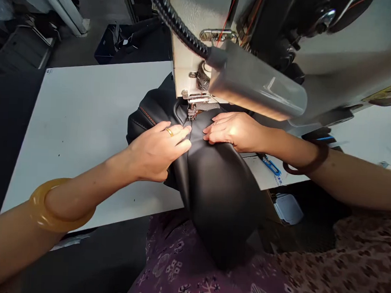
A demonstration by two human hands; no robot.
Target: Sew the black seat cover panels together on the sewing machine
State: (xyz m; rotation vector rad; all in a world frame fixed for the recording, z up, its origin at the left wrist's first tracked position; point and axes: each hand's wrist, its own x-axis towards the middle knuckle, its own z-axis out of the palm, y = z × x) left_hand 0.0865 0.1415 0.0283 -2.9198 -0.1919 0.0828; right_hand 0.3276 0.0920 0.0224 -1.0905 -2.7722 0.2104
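Observation:
A piece of black leather-like material (220,182) with a line of orange stitching lies under the presser foot (192,111) of a sewing machine (183,54). It drapes over the table's front edge onto my lap. My left hand (159,151), a ring on one finger, grips a fold of the material just left of the seam, its fingertips close to the foot. To the right of the seam my right hand (229,130) lies with fingers stretched out on the material, pressing it flat. The needle tip is hard to make out.
A lamp (257,84) on a flexible neck (179,21) hangs right above my right hand. On the white table (75,127) a blue cutter (269,164) lies to the right. A dark blue bin (109,43) stands behind the table. Below right, a plastic container (288,208) sits in a drawer.

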